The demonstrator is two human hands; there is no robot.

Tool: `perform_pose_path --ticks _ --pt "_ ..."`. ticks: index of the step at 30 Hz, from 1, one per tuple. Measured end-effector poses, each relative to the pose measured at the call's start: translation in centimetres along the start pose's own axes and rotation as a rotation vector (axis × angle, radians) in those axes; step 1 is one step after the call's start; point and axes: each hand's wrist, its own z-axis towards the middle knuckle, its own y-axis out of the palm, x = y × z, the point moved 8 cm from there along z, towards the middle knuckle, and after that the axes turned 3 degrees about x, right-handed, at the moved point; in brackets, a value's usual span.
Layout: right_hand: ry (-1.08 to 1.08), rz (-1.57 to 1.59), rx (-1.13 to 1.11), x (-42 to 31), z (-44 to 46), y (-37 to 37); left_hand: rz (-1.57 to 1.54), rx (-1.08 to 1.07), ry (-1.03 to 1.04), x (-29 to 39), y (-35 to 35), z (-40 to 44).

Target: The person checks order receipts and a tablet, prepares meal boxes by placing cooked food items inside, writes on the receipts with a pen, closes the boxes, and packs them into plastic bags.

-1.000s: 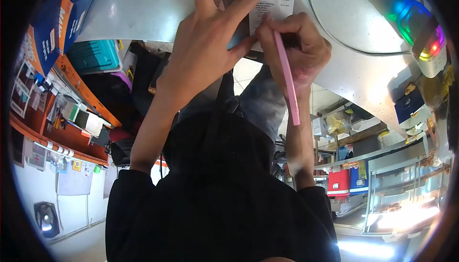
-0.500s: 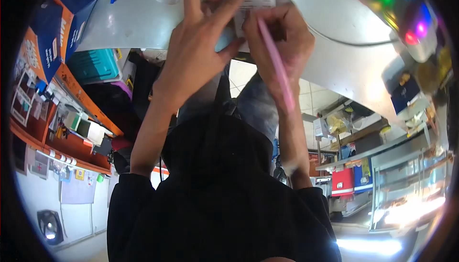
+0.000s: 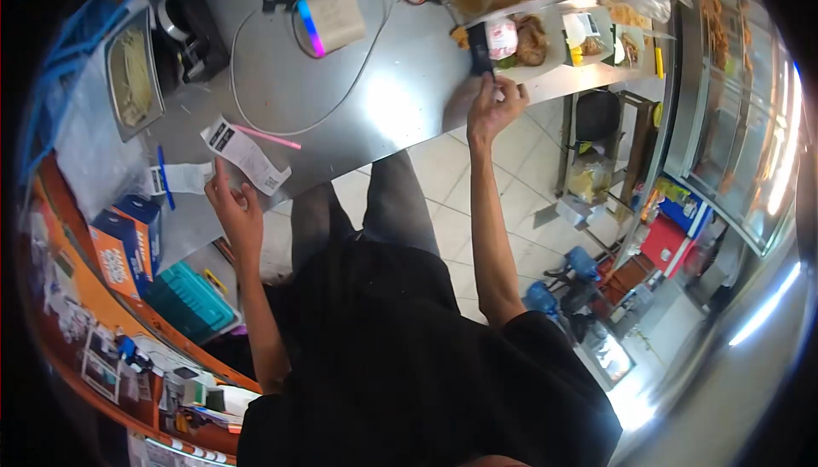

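Note:
A printed paper receipt (image 3: 247,156) lies on the metal table near its front edge. My left hand (image 3: 239,216) is at the receipt's lower left edge, index finger stretched out and the other fingers loosely bent. Beside the paper rests a pink pen (image 3: 271,137), out of both hands. On the right, my right hand (image 3: 497,109) pinches the near end of a dark, flat, rectangular object (image 3: 480,48) whose kind I cannot make out. Just past it are food packs, one box (image 3: 532,45) holding a browned piece of food.
A lit speaker-like box (image 3: 341,20) with a white cable (image 3: 285,130) sits mid-table. At left are a tape dispenser (image 3: 189,37), a metal tray (image 3: 134,83) and a blue pen (image 3: 164,177). A glass display case (image 3: 737,100) stands at right.
My right hand has let go of the pink pen, moved far right and taken hold of the dark object. My left hand stays by the papers. The view has shifted, showing more of the table.

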Motion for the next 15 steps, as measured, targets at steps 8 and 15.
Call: perform_pose_path --ticks 8,15 --pt "0.221 0.491 -0.307 3.6 -3.1 -5.9 -0.389 -0.246 0.182 17.1 6.1 2.3" --pt "0.516 0.972 -0.963 3.2 -0.1 -9.0 -0.084 -0.592 0.509 22.1 11.6 3.7"
